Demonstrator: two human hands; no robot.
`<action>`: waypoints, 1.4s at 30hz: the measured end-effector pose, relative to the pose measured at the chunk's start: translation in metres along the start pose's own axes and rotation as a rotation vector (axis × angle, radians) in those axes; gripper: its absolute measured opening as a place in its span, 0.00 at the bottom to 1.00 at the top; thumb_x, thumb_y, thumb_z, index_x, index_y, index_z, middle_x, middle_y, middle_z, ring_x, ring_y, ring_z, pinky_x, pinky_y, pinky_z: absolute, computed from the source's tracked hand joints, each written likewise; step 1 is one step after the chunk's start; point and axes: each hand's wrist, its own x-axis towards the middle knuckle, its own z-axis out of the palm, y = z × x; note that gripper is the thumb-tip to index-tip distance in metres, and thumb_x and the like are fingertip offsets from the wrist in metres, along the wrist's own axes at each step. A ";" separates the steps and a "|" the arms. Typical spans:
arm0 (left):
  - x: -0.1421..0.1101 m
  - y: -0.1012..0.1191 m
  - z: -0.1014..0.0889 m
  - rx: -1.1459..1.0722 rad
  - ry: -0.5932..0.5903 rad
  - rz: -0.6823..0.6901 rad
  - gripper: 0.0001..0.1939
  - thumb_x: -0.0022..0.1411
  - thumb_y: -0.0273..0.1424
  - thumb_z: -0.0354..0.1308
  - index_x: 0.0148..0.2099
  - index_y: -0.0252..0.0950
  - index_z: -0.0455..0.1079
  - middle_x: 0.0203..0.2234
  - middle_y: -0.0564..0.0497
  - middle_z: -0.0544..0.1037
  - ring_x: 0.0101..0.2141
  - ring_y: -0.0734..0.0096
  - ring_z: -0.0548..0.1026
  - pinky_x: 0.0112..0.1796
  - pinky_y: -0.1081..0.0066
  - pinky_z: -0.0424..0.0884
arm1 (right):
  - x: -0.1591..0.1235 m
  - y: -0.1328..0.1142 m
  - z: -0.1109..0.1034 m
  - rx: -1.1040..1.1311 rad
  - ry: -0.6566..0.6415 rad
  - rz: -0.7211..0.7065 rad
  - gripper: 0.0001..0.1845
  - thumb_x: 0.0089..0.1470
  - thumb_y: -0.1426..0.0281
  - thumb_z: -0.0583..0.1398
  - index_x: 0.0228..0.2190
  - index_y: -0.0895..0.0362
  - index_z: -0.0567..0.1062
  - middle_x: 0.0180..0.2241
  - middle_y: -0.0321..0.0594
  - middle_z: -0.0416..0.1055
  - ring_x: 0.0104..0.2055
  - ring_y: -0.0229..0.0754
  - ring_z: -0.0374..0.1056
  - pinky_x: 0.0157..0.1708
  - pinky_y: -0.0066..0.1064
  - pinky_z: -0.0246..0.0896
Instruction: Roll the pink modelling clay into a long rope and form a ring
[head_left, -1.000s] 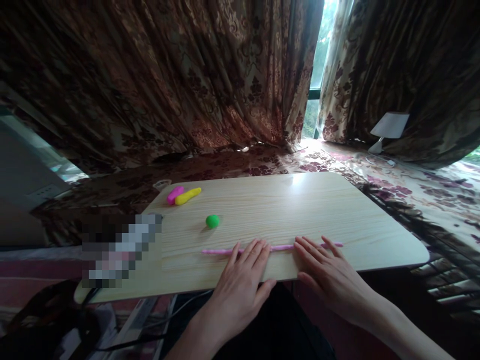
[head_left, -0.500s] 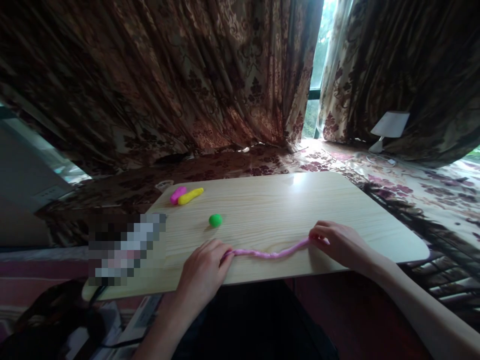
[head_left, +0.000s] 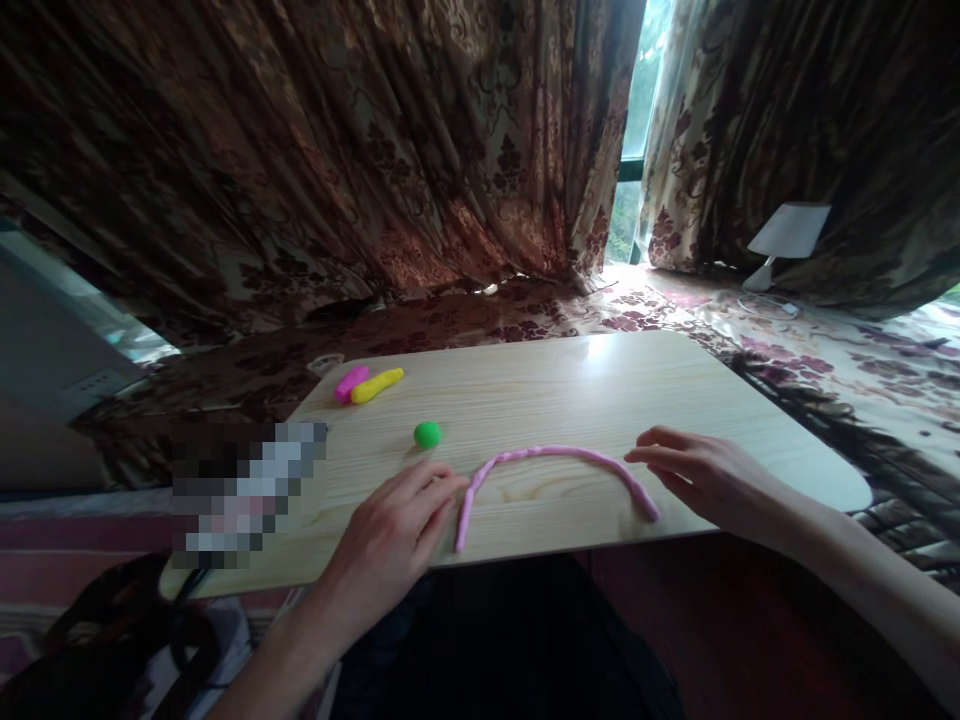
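Observation:
A thin pink roll of modelling clay (head_left: 551, 452) lies on the table in an arch, both ends pointing toward me. Beside its left leg is my left hand (head_left: 401, 510), fingers stretched out, the fingertips at or very near the clay. My right hand (head_left: 686, 468) hovers just right of the arch's other leg, fingers apart and holding nothing. Beyond my left hand sits a green clay ball (head_left: 427, 434). Farther back on the left, a yellow clay roll (head_left: 377, 385) rests against a magenta clay piece (head_left: 351, 384).
The pale wooden table (head_left: 570, 390) has its near edge just below the clay. A blurred-out object (head_left: 259, 490) covers its left side, with a black cable (head_left: 191, 588) below. Behind are patterned curtains (head_left: 450, 150); a white lamp (head_left: 791, 232) stands back right.
Both hands have let go of the pink clay roll. From a wavy line stretched between them, it now curves as an arch, its ends drawn toward me.

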 end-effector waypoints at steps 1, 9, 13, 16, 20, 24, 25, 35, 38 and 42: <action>0.000 -0.002 -0.004 0.023 -0.028 0.113 0.16 0.64 0.25 0.45 0.51 0.44 0.65 0.49 0.50 0.69 0.49 0.65 0.66 0.47 0.65 0.61 | -0.004 0.001 -0.003 -0.041 -0.020 -0.053 0.18 0.59 0.75 0.51 0.47 0.48 0.70 0.46 0.41 0.68 0.37 0.41 0.68 0.34 0.30 0.59; 0.015 0.005 -0.010 0.128 -0.183 0.366 0.13 0.61 0.22 0.50 0.44 0.40 0.69 0.52 0.50 0.68 0.53 0.62 0.61 0.51 0.60 0.59 | -0.003 -0.005 -0.003 -0.122 -0.105 -0.261 0.11 0.61 0.72 0.52 0.39 0.50 0.74 0.43 0.40 0.69 0.38 0.43 0.66 0.37 0.34 0.60; 0.014 -0.005 -0.010 0.100 -0.214 0.385 0.14 0.60 0.21 0.50 0.45 0.40 0.69 0.52 0.52 0.68 0.56 0.63 0.58 0.53 0.61 0.57 | 0.002 -0.006 -0.002 -0.094 -0.079 -0.314 0.11 0.60 0.73 0.53 0.34 0.53 0.74 0.43 0.41 0.70 0.40 0.43 0.65 0.40 0.36 0.59; 0.013 -0.010 -0.013 0.078 -0.217 0.387 0.12 0.61 0.23 0.51 0.44 0.40 0.69 0.50 0.53 0.70 0.55 0.63 0.59 0.54 0.60 0.56 | 0.007 -0.008 0.001 -0.087 -0.063 -0.349 0.11 0.61 0.74 0.52 0.35 0.55 0.74 0.48 0.43 0.69 0.42 0.44 0.64 0.42 0.38 0.57; 0.020 0.008 -0.010 0.000 -0.082 0.343 0.09 0.63 0.26 0.49 0.43 0.40 0.69 0.44 0.52 0.75 0.53 0.64 0.62 0.54 0.57 0.54 | 0.020 -0.026 0.010 0.028 -0.010 -0.301 0.10 0.59 0.74 0.53 0.40 0.55 0.73 0.46 0.43 0.71 0.45 0.44 0.63 0.43 0.37 0.56; 0.027 0.042 0.009 -0.056 0.023 0.214 0.09 0.63 0.26 0.49 0.41 0.40 0.70 0.37 0.51 0.76 0.49 0.64 0.66 0.55 0.54 0.52 | 0.034 -0.054 0.019 0.135 0.039 -0.211 0.10 0.57 0.73 0.56 0.41 0.54 0.73 0.38 0.40 0.73 0.43 0.44 0.63 0.43 0.36 0.54; 0.027 0.048 0.013 -0.055 0.032 0.194 0.09 0.63 0.26 0.50 0.40 0.40 0.70 0.36 0.51 0.76 0.48 0.64 0.66 0.56 0.53 0.51 | 0.036 -0.060 0.022 0.147 0.040 -0.197 0.10 0.56 0.74 0.56 0.40 0.54 0.73 0.36 0.40 0.73 0.43 0.44 0.63 0.43 0.36 0.54; 0.022 0.060 0.028 -0.054 0.045 0.075 0.08 0.62 0.27 0.49 0.38 0.39 0.70 0.35 0.50 0.72 0.44 0.65 0.66 0.57 0.54 0.49 | 0.031 -0.068 0.040 0.188 0.072 -0.122 0.06 0.56 0.74 0.56 0.33 0.55 0.74 0.35 0.41 0.69 0.42 0.44 0.60 0.43 0.37 0.52; 0.022 0.063 0.030 -0.068 0.054 0.069 0.09 0.63 0.27 0.48 0.37 0.38 0.70 0.34 0.50 0.72 0.44 0.65 0.66 0.57 0.54 0.49 | 0.030 -0.069 0.043 0.192 0.091 -0.123 0.06 0.56 0.74 0.56 0.32 0.55 0.74 0.36 0.41 0.68 0.41 0.44 0.60 0.42 0.37 0.52; 0.022 0.066 0.032 -0.091 0.062 0.077 0.07 0.62 0.30 0.52 0.39 0.39 0.70 0.35 0.50 0.73 0.45 0.64 0.66 0.57 0.52 0.48 | 0.031 -0.071 0.044 0.197 0.094 -0.098 0.05 0.55 0.74 0.57 0.35 0.56 0.72 0.34 0.41 0.69 0.41 0.45 0.60 0.42 0.38 0.52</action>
